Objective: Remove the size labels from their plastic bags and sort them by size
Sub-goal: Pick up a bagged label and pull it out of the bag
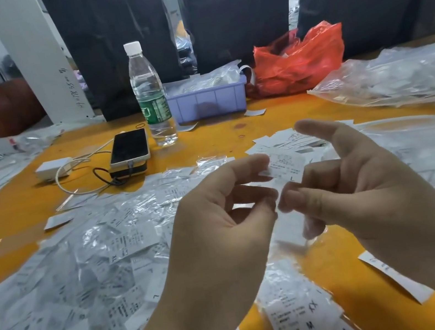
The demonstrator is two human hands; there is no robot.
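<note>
Over the orange table (234, 135) my left hand (216, 232) pinches a white size label (287, 165) marked L at its edge. My right hand (366, 191) is close beside it, thumb raised, its curled fingers pinching a small clear plastic bag (311, 228) that hangs below them. The fingertips of both hands almost touch. A heap of bagged labels (109, 248) covers the table to the left. Loose labels (290, 137) lie in a small pile behind my hands. Bagged labels marked XX and M (303, 312) lie at the front.
A water bottle (151, 95), a phone (129, 147) on a power bank, a white charger (51, 168) with its cable, a purple bin (207, 99), a red plastic bag (299, 57) and a large clear bag (398, 74) stand behind. A loose label strip (395, 276) lies front right.
</note>
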